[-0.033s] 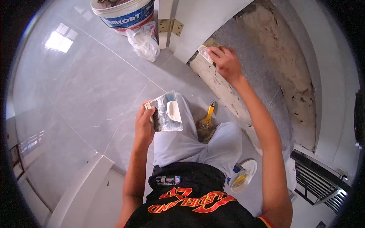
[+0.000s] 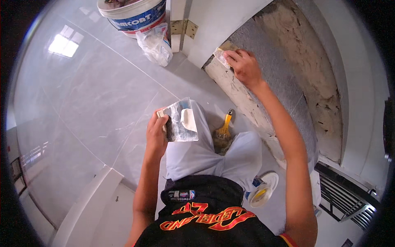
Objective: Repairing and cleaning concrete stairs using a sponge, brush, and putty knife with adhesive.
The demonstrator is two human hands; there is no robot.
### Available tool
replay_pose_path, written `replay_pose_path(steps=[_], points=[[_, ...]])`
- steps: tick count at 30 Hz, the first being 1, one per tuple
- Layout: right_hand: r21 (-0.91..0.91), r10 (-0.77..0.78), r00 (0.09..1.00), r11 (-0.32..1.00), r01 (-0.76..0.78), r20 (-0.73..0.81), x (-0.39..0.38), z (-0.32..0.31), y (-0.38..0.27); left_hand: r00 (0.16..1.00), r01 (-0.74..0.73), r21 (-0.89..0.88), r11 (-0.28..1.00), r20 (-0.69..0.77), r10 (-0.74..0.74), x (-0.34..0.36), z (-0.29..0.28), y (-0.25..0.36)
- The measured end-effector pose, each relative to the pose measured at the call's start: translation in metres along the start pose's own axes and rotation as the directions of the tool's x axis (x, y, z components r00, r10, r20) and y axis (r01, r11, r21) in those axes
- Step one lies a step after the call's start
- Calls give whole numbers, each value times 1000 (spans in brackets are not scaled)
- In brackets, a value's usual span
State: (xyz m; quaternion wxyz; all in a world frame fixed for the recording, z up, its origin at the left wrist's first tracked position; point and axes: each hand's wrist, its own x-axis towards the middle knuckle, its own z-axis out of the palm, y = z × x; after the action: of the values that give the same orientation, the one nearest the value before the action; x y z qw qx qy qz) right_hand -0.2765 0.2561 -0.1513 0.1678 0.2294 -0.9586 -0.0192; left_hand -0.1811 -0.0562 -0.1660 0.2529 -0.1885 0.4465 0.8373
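My left hand [image 2: 155, 128] grips the left side of a wide metal putty blade [image 2: 175, 131] above my knee. White filler [image 2: 188, 120] lies as a thick patch on its face, with smears beside it. Farther off to the right, my right hand [image 2: 245, 71] pinches a small putty knife [image 2: 222, 57] whose face is coated with white paste. That knife is against the far end of a rough, filler-streaked strip [image 2: 242, 101] along the wall's base, close to the door frame. My fingers hide its handle.
A white bucket [image 2: 142, 24] with a blue band stands at the far left, a crumpled plastic bag [image 2: 158, 46] against it. A yellow-handled brush [image 2: 225, 125] lies between my legs. By my right foot sits an open tub [image 2: 260, 197]; a black metal rack [image 2: 347, 199] is at right.
Almost nothing differs. Both hands keep their tools in nearly the same places; my right forearm has shifted very slightly to the right.
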Motion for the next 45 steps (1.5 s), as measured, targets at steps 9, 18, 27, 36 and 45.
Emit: replay_pose_path(steps=[9, 18, 27, 36, 45], points=[[9, -111, 982, 994, 111, 153, 18, -35, 30, 999, -26, -25, 999, 37, 27, 2, 12, 4], [-9, -90, 953, 995, 97, 290, 18, -9, 44, 1000, 12, -50, 999, 23, -10, 2, 3, 0], [-108, 503, 774, 857, -503, 386, 24, 10, 52, 999, 18, -59, 998, 28, -17, 3, 14, 5], [21, -151, 941, 988, 152, 303, 18, -73, 42, 997, -9, 98, 995, 76, 1, 34, 47, 9], [311, -260, 966, 918, 246, 1, -12, -129, -49, 974, -112, 182, 977, 214, 72, 59, 78, 12]])
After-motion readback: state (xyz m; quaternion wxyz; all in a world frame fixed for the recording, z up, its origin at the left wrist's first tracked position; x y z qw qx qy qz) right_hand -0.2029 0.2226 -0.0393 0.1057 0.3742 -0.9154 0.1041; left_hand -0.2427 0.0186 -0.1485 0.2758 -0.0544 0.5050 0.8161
